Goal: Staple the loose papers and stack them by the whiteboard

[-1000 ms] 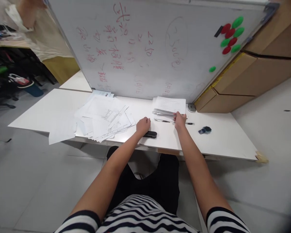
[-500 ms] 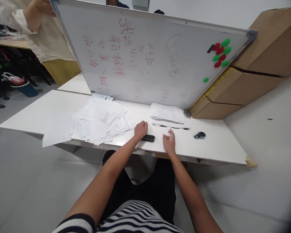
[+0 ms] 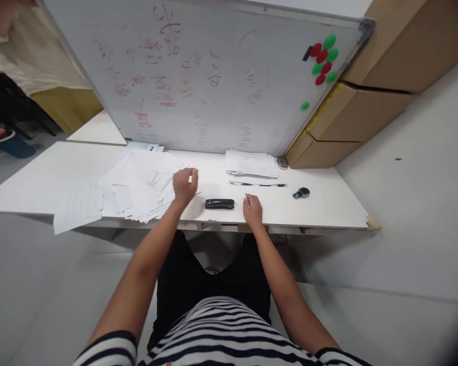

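On the bench, a black stapler is seen between the left hand and the right hand, touched by neither. The left is held with fingers curled at the edge of the loose papers; the right, also curled, is rested near the front edge. Whether anything is gripped cannot be told

You have one long black stapler near you, one dark wristwatch at right, two piles of white paper, one far rectangular whiteboard, five round green magnets, four round red magnets and three brown cardboard boxes at far right.
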Tool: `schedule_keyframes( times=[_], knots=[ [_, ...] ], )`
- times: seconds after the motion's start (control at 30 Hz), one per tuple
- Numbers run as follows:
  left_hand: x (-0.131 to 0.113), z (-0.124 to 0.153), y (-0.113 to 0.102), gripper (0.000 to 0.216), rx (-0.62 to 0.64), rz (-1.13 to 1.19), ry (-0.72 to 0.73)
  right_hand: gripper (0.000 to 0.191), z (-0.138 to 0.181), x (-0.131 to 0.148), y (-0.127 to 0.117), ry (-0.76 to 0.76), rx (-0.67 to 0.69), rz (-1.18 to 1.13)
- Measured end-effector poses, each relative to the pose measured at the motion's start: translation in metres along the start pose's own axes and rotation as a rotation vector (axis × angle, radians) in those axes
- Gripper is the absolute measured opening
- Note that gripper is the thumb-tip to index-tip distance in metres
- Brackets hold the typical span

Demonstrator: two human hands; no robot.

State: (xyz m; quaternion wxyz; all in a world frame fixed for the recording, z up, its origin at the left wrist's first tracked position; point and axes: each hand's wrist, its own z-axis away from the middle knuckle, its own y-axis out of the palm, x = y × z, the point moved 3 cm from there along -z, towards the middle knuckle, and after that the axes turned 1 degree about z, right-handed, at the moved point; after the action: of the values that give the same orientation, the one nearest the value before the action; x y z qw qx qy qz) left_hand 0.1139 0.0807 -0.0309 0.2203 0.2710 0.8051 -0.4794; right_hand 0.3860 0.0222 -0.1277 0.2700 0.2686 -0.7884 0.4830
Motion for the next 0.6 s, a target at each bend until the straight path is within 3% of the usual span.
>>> schedule_keyframes(
  times=[0.13,0.27,0.37,0.6],
  knots=[
    [0.088,-0.024,-0.050,0.045,0.051,-0.328,-0.154,0.040,-0.004,-0.004,-0.002,0.079,0.014,-0.044],
    [0.155,-0.022,-0.079,0.090,0.091,-0.504,-0.404,0.042,-0.007,-0.006,-0.004,0.123,0.016,-0.091],
    [0.168,-0.009,-0.080,0.082,0.066,-0.473,-0.407,0.041,-0.007,-0.005,-0.006,0.134,0.002,-0.095],
    [0.160,0.007,-0.073,0.058,-0.066,-0.488,-0.321,0.040,-0.005,-0.005,-0.007,0.115,-0.025,-0.114]
  ],
)
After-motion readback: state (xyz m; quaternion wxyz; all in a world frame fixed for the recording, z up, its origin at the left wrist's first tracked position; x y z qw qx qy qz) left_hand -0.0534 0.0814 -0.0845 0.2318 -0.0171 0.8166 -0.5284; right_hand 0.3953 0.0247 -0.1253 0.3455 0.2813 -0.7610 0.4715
